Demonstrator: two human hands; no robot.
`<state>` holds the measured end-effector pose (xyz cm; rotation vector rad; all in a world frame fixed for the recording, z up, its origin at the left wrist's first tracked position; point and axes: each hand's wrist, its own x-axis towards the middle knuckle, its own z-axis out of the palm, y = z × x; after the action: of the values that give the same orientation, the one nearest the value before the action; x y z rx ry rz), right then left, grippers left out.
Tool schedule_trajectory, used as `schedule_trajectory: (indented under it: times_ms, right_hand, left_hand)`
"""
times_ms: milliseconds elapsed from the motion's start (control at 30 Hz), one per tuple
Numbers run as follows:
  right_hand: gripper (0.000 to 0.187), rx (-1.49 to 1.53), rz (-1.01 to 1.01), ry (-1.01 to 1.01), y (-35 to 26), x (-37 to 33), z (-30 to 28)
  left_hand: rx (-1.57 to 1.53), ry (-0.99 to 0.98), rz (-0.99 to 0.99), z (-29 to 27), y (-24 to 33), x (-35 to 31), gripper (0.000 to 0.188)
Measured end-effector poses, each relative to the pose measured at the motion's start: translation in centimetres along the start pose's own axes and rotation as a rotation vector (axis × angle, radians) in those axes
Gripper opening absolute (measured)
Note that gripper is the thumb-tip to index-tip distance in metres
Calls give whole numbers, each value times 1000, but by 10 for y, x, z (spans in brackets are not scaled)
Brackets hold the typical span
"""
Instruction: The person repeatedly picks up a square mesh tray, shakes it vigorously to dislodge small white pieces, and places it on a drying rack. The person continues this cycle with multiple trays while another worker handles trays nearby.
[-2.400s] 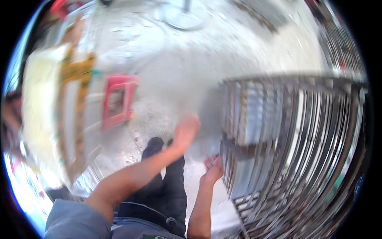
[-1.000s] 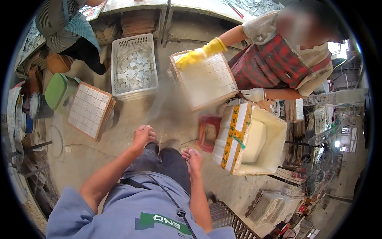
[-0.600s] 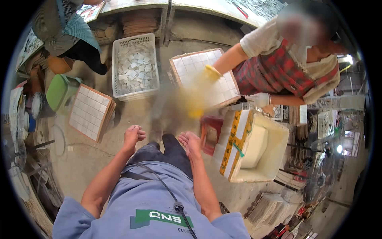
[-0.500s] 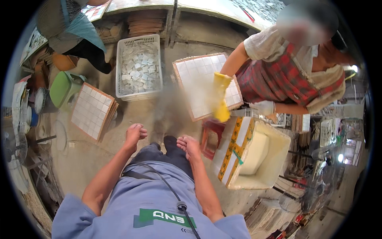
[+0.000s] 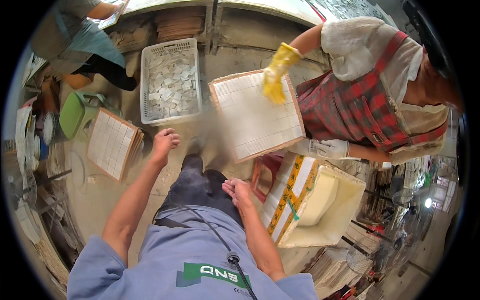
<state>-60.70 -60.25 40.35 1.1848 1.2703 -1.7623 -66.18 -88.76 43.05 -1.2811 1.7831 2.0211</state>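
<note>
My left hand hangs in the air with fingers loosely bent and slightly apart, holding nothing that shows. It is nearest to a stack of brown-edged boards faced with white square tiles. Low in front of my right thigh is my right hand, its fingers half curled and a little apart, with nothing visible in them. A red stool stands just beyond it. Farther forward, a co-worker's yellow-gloved hand is over a large white-tiled board. The co-worker's white-gloved hand is by that board's near right corner.
A white plastic crate of loose tile pieces stands ahead. At left is a green stool. An open foam box with yellow tape lies to my right. A workbench runs along the back; another person is at far left.
My left hand has moved forward and my legs show farther ahead. The co-worker's yellow-gloved hand has lifted from the board's near right side toward its far edge.
</note>
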Motion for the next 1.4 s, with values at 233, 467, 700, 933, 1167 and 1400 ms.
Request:
schedule_trajectory:
  times_ms: [233, 467, 700, 933, 1167, 1400]
  right_hand:
    - [18, 182, -181, 182, -1, 15, 18]
    - [18, 397, -329, 391, 1, 21, 60]
    - [23, 300, -585, 489, -12, 33, 66]
    - [24, 189, -543, 538, -44, 22, 84]
    - [19, 139, -456, 639, -49, 19, 80]
    - [16, 52, -461, 668, -44, 26, 77]
  left_hand:
    - [159, -176, 118, 13, 39, 63, 42]
    - [429, -444, 487, 65, 62, 153, 54]
    - [832, -405, 635, 120, 94, 132, 46]
    - [1064, -258, 772, 136, 79, 133, 46]
    - [987, -187, 691, 142, 83, 121, 31]
    - [1039, -200, 634, 142, 95, 126, 21]
